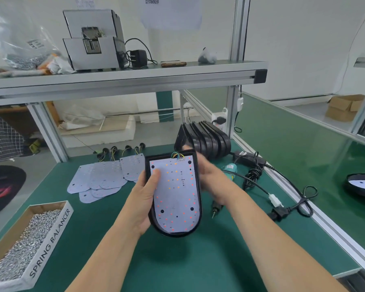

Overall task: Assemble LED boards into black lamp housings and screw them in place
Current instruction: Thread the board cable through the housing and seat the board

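A black lamp housing (pixel 196 171) is held above the green table (pixel 188 264) with a white LED board (pixel 174 192) lying inside it, coloured wires at its top. My left hand (pixel 147 199) grips the housing's left edge, thumb pressed on the board. My right hand (pixel 212 180) holds the housing's right side from behind and is blurred. Loose LED boards (pixel 101 180) lie fanned out to the left. A stack of empty black housings (pixel 207 140) leans at the back. An electric screwdriver (pixel 215 207) lies partly hidden under my right wrist.
A cardboard box of screws (pixel 25 241) marked SPRING BALANCER sits at the front left. A power adapter (pixel 248 159) and tangled cables (pixel 282 199) lie to the right. Another housing with a board (pixel 362 185) rests on the neighbouring bench. An aluminium shelf (pixel 122 79) hangs overhead.
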A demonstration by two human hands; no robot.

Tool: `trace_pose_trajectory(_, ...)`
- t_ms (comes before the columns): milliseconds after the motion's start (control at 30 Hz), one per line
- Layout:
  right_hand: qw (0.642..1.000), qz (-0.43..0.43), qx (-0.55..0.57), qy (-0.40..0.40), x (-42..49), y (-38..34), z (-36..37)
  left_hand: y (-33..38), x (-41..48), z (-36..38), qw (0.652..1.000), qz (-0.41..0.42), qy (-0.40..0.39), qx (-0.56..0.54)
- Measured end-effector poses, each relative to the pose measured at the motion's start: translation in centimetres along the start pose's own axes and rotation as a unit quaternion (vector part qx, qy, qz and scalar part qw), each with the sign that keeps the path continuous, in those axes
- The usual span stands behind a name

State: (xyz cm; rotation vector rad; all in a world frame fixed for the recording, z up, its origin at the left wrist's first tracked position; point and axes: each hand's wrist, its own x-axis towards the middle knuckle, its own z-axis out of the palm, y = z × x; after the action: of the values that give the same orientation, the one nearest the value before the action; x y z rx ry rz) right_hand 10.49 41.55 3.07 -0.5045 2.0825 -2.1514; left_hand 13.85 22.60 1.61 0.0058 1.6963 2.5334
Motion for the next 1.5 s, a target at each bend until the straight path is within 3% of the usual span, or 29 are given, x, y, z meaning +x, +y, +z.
trace_pose_trajectory(67,0.997,0.026,-0.028,-0.065,-0.3,0.4,0.7,-0.2,-0.4,0.6,0.999,-0.025,-0.026,-0.012)
trace_pose_trajectory(200,0.994,0.012,-0.102,0.035,-0.1,1.7,1.9,0.2,-0.7,0.9,0.998,-0.027,-0.027,-0.043)
trace_pose_trajectory(267,0.995,0.018,-0.092,0.039,-0.1,1.9,2.1,0.6,-0.7,0.5,0.999,-0.020,-0.014,-0.035)
trace_pose_trajectory(433,0.994,0.063,0.012,-0.088,-0.3,1.3,2.1,1.0,-0.7,0.3,1.000,-0.020,-0.016,-0.008)
trace_pose_trajectory(500,0.996,0.063,-0.001,-0.059,-0.3,1.4,2.8,1.3,-0.9,0.4,1.000,-0.015,-0.020,-0.016)
trace_pose_trajectory(600,0.996,0.028,-0.042,0.068,-0.4,1.7,3.1,1.7,-1.3,0.6,1.000,0.004,-0.030,0.000)
trace_pose_trajectory(667,0.994,-0.001,-0.028,0.106,-0.8,1.8,3.1,1.6,-1.7,0.7,0.999,0.015,-0.034,0.012)
trace_pose_trajectory(833,0.996,0.033,-0.033,0.075,-1.3,1.1,2.8,1.2,-2.0,0.8,0.999,0.026,-0.017,0.034)
trace_pose_trajectory(933,0.993,0.114,0.012,0.037,-1.8,1.0,1.3,1.5,-1.8,0.5,0.999,0.027,-0.001,0.045)
trace_pose_trajectory(1000,0.993,0.100,0.020,0.051,-1.2,0.3,0.9,1.8,-1.7,0.1,0.998,0.031,0.003,0.053)
trace_pose_trajectory(1133,0.984,0.040,0.148,0.093,-2.0,-0.5,-0.4,1.8,-1.4,-0.4,0.994,0.046,0.015,0.095)
trace_pose_trajectory(1200,0.995,0.033,0.030,0.084,-2.1,-0.5,0.2,1.4,-1.4,-0.2,0.993,0.048,0.011,0.111)
trace_pose_trajectory(1267,0.988,-0.008,-0.081,0.128,-2.2,-0.5,1.1,1.1,-1.4,0.1,0.991,0.051,0.005,0.122)
trace_pose_trajectory(1500,0.987,-0.066,-0.010,0.148,-2.7,1.2,1.9,1.9,-1.2,0.7,0.985,0.081,-0.003,0.151)
